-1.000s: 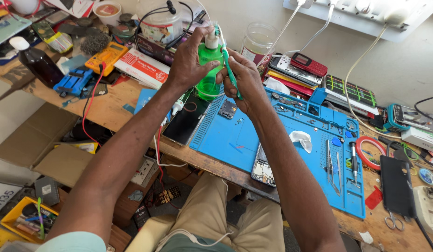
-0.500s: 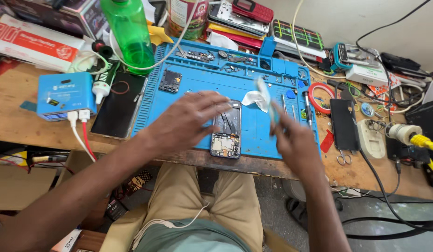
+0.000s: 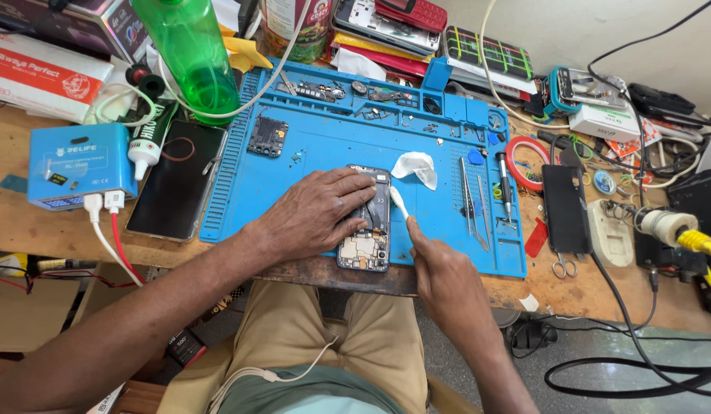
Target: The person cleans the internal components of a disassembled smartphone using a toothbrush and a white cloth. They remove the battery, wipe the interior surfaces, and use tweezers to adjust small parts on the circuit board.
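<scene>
left hand [image 3: 317,215] flat, pinning opened phone [image 3: 367,230] at blue mat [image 3: 309,153] front edge | right hand [image 3: 440,264] pinching white tool [image 3: 399,202] | green bottle [image 3: 190,54] back-left corner, contents unclear

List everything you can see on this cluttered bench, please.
opened phone: one, dark, front of mat
blue silicone work mat: one, bench centre
green plastic bottle: one, back left
white crumpled wipe: one, on mat
white swab stick: one, beside phone
blue box device: one, left
black flat phone: one, left of mat
red tape ring: one, right of mat
scissors: one, front right
left hand: flat on phone
right hand: pinching swab
</scene>
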